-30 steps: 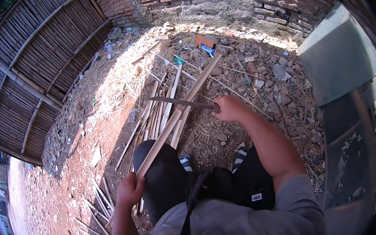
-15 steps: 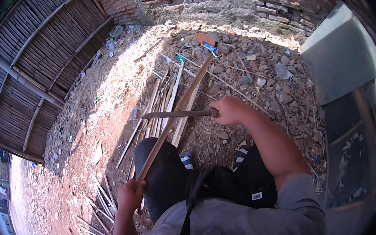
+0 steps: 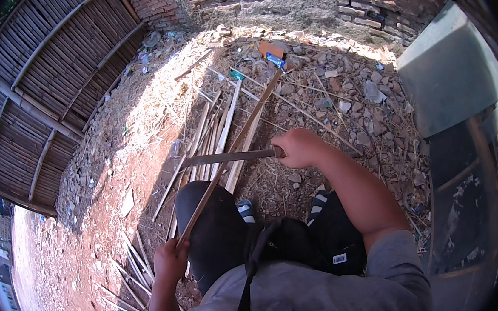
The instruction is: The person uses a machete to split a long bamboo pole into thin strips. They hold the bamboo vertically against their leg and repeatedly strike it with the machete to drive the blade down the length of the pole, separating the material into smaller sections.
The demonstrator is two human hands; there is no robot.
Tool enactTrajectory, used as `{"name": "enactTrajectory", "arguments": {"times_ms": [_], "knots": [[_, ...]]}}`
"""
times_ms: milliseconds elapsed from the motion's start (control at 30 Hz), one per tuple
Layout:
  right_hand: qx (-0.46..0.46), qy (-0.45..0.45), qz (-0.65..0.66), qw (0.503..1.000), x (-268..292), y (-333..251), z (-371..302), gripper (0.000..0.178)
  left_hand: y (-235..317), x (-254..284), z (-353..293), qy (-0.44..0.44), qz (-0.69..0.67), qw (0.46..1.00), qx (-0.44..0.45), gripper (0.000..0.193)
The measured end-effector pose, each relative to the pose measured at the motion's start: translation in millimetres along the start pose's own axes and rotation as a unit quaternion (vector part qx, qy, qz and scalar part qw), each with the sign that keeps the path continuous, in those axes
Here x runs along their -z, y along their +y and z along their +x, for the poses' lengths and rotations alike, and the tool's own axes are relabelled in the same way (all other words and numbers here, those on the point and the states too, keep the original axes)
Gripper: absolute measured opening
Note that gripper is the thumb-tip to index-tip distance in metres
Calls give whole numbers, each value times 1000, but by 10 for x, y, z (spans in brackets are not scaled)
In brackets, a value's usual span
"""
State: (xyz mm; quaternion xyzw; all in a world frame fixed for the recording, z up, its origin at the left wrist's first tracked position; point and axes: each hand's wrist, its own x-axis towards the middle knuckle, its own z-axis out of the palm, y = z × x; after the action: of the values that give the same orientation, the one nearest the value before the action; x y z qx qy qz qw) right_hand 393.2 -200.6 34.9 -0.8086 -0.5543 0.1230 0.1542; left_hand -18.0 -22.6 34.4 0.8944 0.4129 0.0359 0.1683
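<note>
My left hand is closed round the near end of a long bamboo strip, which slants away to the far right past my left knee. In my right hand is the handle of a machete. Its dark blade lies crosswise over the strip, pointing left; whether it touches the strip I cannot tell. Beyond my left knee, several pale bamboo strips lie in a loose pile on the ground. The far end of the held strip reaches over that pile.
More thin strips lie at the left near my left arm. A woven bamboo fence stands at the left, a brick wall at the back. Rubble covers the ground ahead. Leaning sheets stand at the right.
My right hand and the machete have shifted slightly left and the blade is more level. The bamboo strip in my left hand has turned a little, and that hand has moved slightly left.
</note>
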Motion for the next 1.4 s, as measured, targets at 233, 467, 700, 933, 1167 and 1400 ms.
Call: {"name": "enactTrajectory", "arguments": {"times_ms": [233, 467, 700, 933, 1167, 1400], "knots": [[-42, 26, 79, 996, -157, 263, 72, 30, -149, -150, 55, -32, 33, 999, -6, 35], [2, -32, -5, 999, -49, -222, 42, 40, -70, 39, 128, -99, 16, 995, 14, 41], [-55, -58, 105, 991, -321, 58, 219, 47, -138, 99, 310, -201, -45, 977, 55, 44], [-28, -74, -28, 996, -11, -434, 108, 46, -163, 102, 251, -170, -4, 985, 24, 45], [-124, 128, 76, 981, -229, 464, 185, 46, -149, 132, 321, -198, -20, 979, 44, 47], [13, -51, 20, 998, -172, -224, 126, 36, -165, 165, 325, -216, -19, 975, 46, 46]]}}
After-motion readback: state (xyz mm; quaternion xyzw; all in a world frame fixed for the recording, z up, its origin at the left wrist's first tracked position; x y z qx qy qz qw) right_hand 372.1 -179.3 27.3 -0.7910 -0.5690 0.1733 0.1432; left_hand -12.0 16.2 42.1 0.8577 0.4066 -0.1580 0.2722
